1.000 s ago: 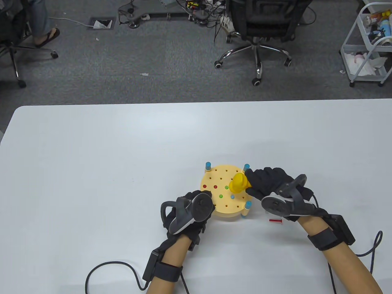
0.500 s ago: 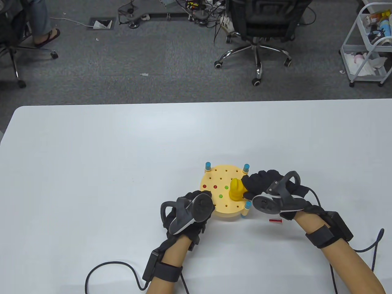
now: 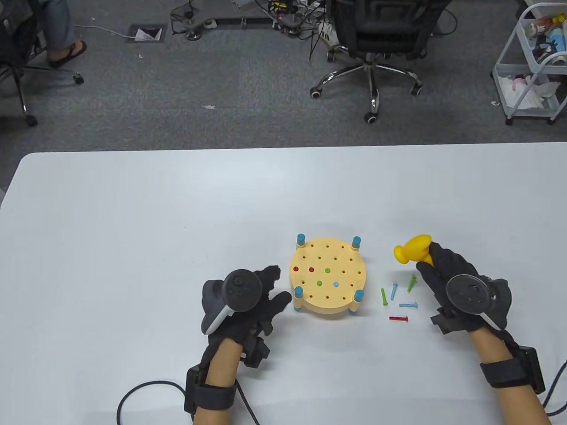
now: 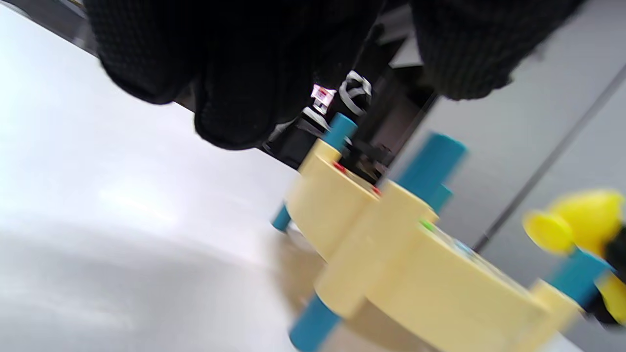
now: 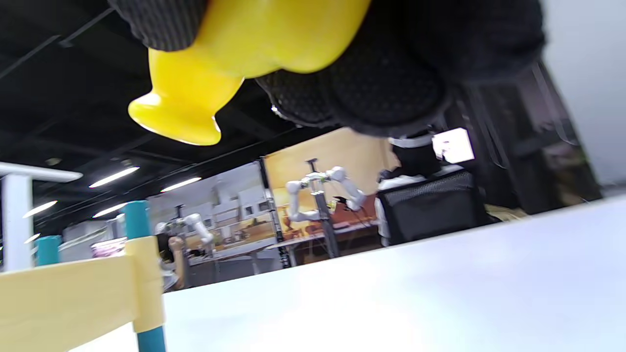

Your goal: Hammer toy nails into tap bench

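Robotics lab or office workspace, grey carpet floor point(image 3: 177, 102) beyond the white counter point(image 3: 133, 221), black office chair point(image 3: 376, 40) behind it, tangled cables point(image 3: 283, 13) left of the chair, white utility cart point(image 3: 531, 62) to its right, robot arms point(image 5: 323, 190) in the background

No legible text, labels, brands, numbers or signs in any view. Background clutter in table view and screens in right wrist view too small or blurred to read.
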`<state>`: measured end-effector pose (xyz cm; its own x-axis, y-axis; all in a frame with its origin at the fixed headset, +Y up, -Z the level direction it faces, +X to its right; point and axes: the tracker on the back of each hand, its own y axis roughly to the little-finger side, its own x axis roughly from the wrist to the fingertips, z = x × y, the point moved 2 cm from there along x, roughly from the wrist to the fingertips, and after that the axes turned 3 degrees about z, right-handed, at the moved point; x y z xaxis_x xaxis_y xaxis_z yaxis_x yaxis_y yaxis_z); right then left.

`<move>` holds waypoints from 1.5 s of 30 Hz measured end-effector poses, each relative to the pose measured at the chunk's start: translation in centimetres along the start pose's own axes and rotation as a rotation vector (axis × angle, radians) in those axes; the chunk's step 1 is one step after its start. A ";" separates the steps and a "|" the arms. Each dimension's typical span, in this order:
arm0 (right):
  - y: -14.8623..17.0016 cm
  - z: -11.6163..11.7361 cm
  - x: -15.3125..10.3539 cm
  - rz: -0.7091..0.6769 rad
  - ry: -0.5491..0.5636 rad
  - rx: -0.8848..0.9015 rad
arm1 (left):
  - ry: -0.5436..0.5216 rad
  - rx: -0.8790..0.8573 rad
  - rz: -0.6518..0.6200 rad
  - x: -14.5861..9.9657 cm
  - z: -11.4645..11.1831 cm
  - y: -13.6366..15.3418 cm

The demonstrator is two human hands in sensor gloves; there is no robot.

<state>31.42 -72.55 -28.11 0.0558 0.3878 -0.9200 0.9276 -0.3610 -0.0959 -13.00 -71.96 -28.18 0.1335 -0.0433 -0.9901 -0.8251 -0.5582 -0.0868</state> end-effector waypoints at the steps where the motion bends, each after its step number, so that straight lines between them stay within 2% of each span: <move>1: 0.8 0.1 -0.1 0.047 -0.004 0.023 | -0.024 -0.035 0.043 0.2 0.0 1.0; 5: 1.3 0.1 -0.2 0.110 -0.011 0.065 | 0.018 -0.114 0.085 1.0 -0.8 3.1; 7: 0.2 -0.6 -0.1 0.100 0.028 0.068 | -0.023 -0.122 0.064 0.9 -0.4 2.7; 10: -3.3 -3.0 -0.3 0.030 0.143 0.090 | -0.156 -0.155 -0.065 0.0 1.2 -0.2; 12: -6.3 -4.5 -0.6 -0.035 0.200 0.093 | -0.246 -0.175 -0.172 -1.1 2.0 -3.2; 14: -9.9 -5.7 -1.0 -0.104 0.257 0.085 | -0.326 -0.182 -0.223 -2.3 2.2 -6.0; 16: -12.6 -6.4 -1.4 -0.150 0.293 0.081 | -0.360 -0.179 -0.250 -3.2 1.9 -8.3; 19: -16.7 -6.8 -2.3 -0.204 0.357 0.082 | -0.338 -0.205 -0.275 -4.1 0.8 -11.0; 22: -19.7 -6.2 -3.5 -0.241 0.406 0.033 | -0.286 -0.306 -0.318 -4.2 -0.1 -12.4; 26: -21.7 -4.5 -4.7 -0.283 0.443 -0.039 | -0.274 -0.363 -0.311 -3.5 -0.5 -12.1; 30: -21.4 -2.9 -4.6 -0.303 0.358 0.063 | -0.225 -0.423 -0.305 -2.4 -1.2 -10.5; 33: -20.8 -1.7 -4.7 -0.354 0.252 0.191 | -0.185 -0.537 -0.279 -1.4 -1.4 -9.5; 36: -20.0 -0.5 -4.8 -0.398 0.135 0.281 | -0.163 -0.607 -0.304 -0.6 -1.5 -9.0; 39: -19.0 0.4 -4.3 -0.408 0.031 0.367 | -0.135 -0.581 -0.325 -0.4 -1.4 -8.6; 42: -18.1 0.6 -3.7 -0.430 -0.099 0.485 | -0.165 -0.529 -0.329 -0.7 -0.8 -8.6; 45: -16.5 -0.8 -3.2 -0.402 -0.009 0.388 | -0.182 -0.500 -0.299 -0.8 0.2 -8.2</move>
<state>16.25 -67.21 -23.25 -0.2795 0.5526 -0.7852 0.6709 -0.4726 -0.5714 -6.43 -67.18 -26.67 0.1871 0.2933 -0.9375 -0.4029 -0.8475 -0.3456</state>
